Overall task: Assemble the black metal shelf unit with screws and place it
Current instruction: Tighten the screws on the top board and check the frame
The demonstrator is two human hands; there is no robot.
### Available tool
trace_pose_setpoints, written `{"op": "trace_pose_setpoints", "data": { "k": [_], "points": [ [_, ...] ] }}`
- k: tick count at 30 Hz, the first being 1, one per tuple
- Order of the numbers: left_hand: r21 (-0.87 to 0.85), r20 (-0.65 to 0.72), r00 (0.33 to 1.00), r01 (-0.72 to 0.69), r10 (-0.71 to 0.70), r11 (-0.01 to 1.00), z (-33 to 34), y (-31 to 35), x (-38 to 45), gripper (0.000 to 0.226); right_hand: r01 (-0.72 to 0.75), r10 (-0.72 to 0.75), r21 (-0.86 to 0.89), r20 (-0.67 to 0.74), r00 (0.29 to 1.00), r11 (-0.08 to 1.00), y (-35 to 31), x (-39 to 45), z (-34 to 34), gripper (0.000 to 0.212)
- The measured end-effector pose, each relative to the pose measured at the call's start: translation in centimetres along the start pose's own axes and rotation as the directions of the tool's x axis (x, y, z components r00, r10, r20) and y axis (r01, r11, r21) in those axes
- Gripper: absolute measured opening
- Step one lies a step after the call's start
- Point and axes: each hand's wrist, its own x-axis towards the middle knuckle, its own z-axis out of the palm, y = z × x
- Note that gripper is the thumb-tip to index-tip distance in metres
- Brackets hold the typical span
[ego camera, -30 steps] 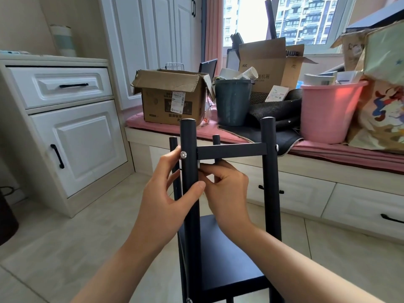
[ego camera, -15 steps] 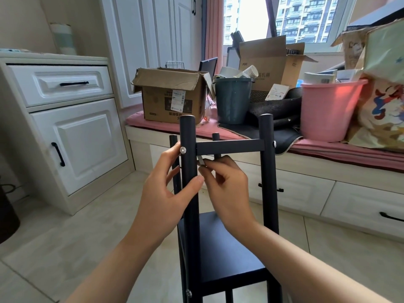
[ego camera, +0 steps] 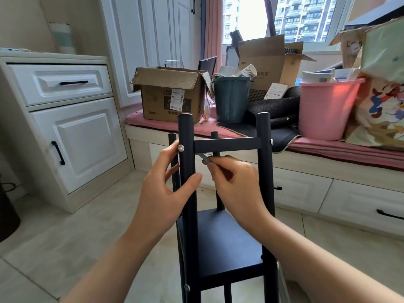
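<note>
Now the black shelf unit stands upright on the floor, right in front of the person, posts running vertical. Left hand wraps the near-left post, thumb across the front, fingertips beside the silver screw. Right hand pinches a small grey tool — likely a hex key — angled up-left toward the inner face of that post, just under the crossbar. Everything turns on that joint: the right hand is nearer its inner side — a short reach up-left, I'd judge.
</note>
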Motion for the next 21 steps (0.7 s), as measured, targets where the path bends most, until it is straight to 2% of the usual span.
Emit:
{"op": "trace_pose_setpoints", "data": {
  "k": [13, 21],
  "points": [
    [0.023, -0.005, 1.000, -0.002, 0.002, 1.000, -0.03, 0.13, -0.11, 0.063, 0.022, -0.017, 0.044, -0.105, 0.994, 0.999, -0.30, 0.12, 0.47, 0.017],
    [0.006, -0.008, 1.000, 0.007, -0.007, 1.000, 0.06, 0.16, 0.06, 0.062, -0.015, 0.019, 0.034, -0.105, 0.994, 0.999, -0.43, 0.04, 0.76, 0.015]
  ]
}}
